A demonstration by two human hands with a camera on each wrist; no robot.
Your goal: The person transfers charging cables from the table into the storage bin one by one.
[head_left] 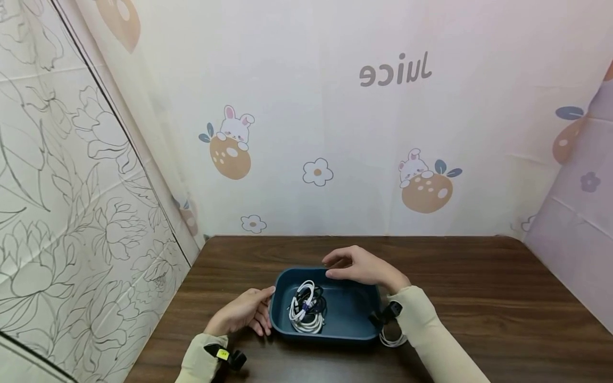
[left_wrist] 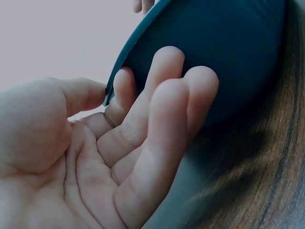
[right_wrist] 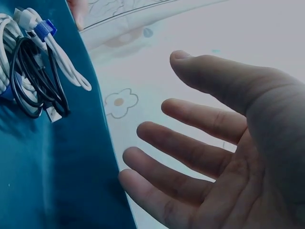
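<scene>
A dark blue plastic bin (head_left: 345, 308) sits on the table with bundled cables at its left end. Among them are white cables (head_left: 308, 322) and a black cable (right_wrist: 40, 74); a blue strap (right_wrist: 45, 29) wraps one white bundle. My left hand (head_left: 246, 311) pinches the bin's left rim between thumb and index finger, while its other fingers lie along the outer wall (left_wrist: 228, 57). Over the far rim hovers my right hand (head_left: 361, 266), fingers spread and holding nothing. In the right wrist view, its little finger (right_wrist: 138, 186) appears close to the rim; contact is unclear.
Another white cable (head_left: 392, 339) lies on the brown wooden table (head_left: 479, 298), just right of the bin and partly hidden by the right wrist. A printed curtain (head_left: 316, 106) hangs behind the table, and a flower-patterned sheet (head_left: 72, 213) hangs on the left.
</scene>
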